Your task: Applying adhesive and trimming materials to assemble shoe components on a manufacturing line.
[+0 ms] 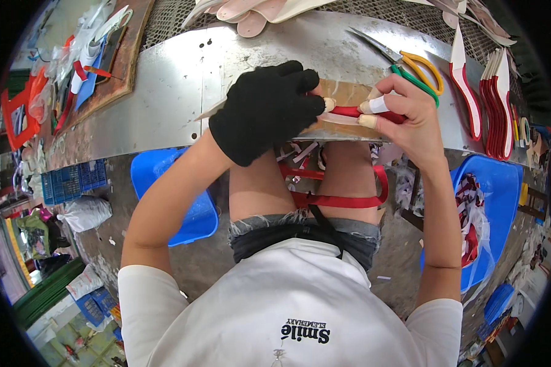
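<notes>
My hands are close together, both clamped on one narrow red and pale strip [347,112], which sits left of the scissors [400,60] and nearer to me. My left hand [266,110], in a black glove, pinches the end farther from the scissors; my ungloved right hand [410,113], with pale covers [367,121] on fingertips and a white wrap [378,105] around one finger, pinches the end just beside the scissors' green handle. Under the strip, left of the scissors, a brown board [343,93] lies on the metal worktop [165,92]. Right of the scissors I have a single red-and-white piece [464,85], then a row of similar pieces [494,104]. Beyond the scissors, to the left, lie flat pale pieces [251,12]
</notes>
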A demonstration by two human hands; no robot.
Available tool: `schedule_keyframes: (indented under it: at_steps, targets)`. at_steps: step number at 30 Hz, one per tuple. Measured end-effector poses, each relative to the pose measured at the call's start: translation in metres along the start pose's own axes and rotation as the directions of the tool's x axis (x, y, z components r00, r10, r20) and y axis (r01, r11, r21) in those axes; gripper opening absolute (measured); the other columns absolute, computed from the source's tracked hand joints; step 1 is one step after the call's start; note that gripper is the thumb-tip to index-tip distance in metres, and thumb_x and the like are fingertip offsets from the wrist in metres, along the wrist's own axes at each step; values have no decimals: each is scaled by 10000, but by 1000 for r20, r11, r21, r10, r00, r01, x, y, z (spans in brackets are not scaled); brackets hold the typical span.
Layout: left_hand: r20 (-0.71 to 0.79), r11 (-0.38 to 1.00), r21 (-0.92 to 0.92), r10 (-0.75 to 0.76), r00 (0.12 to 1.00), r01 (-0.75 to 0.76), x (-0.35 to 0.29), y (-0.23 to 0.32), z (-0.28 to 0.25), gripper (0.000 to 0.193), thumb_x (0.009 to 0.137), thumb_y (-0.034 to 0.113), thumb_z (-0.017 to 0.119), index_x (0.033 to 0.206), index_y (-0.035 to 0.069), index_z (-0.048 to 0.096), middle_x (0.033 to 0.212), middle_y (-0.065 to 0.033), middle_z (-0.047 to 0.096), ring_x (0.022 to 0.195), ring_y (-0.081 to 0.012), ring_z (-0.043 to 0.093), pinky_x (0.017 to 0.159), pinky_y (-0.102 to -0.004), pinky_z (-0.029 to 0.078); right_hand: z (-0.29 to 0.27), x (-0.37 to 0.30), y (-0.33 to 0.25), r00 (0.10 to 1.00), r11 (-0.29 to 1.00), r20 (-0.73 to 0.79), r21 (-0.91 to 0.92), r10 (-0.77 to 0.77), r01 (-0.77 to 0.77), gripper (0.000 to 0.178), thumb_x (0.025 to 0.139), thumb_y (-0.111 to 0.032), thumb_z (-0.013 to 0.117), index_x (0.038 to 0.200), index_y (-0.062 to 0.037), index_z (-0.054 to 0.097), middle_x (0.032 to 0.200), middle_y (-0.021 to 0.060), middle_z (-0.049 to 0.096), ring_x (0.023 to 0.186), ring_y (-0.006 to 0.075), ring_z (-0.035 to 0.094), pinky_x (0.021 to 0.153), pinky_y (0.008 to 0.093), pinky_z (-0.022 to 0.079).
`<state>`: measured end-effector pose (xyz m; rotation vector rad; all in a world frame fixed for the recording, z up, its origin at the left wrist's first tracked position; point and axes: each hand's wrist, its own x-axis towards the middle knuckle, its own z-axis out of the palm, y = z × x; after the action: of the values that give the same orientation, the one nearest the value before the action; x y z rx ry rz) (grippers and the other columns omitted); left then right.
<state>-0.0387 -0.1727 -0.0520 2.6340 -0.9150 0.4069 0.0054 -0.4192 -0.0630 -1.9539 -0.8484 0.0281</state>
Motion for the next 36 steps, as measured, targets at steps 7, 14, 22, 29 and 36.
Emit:
schedule_keyframes:
  at_steps: [7,14,22,29,36]
  targets:
    - [-38,993,119,-14,999,18,7,21,6,248,705,305,698,855,127,613,891,-20,580,822,-218,583,631,-353,485,2,1,-13,983,990,118,-57,137,-131,181,686,-32,730,847,10,659,751,64,538,613,163,512,543,281,401]
    - [415,998,-67,10,910,20,10,20,-23,313,749,311,678,954,76,647,831,-121,638,797,-301,622,713,-394,486,-28,13,-52,953,947,124,-205,276,-247,171,800,-163,640,746,-4,604,533,57,472,459,201,439,472,311,357]
    - [374,726,-548,-233,898,416,-35,30,-69,318,872,310,585,948,11,662,777,-164,647,734,-302,630,685,-350,478,-40,-19,-51,851,664,195,550,487,-506,183,780,-205,731,817,-41,657,590,-47,540,451,9,418,382,184,231]
    - [405,-188,-908,-625,667,375,-41,70,-45,388,909,325,590,1069,-28,601,894,-112,669,780,-175,641,695,-291,513,34,-33,-76,873,477,62,818,483,-322,132,936,-177,546,953,-52,586,590,-14,483,419,22,321,380,183,219]
    - [166,-127,-983,-919,358,129,-23,93,-25,287,923,296,593,959,12,620,760,47,552,677,-35,453,584,-210,380,65,-23,-108,835,800,-289,540,467,-261,122,821,-27,688,914,28,632,678,-17,548,609,41,528,526,166,375]
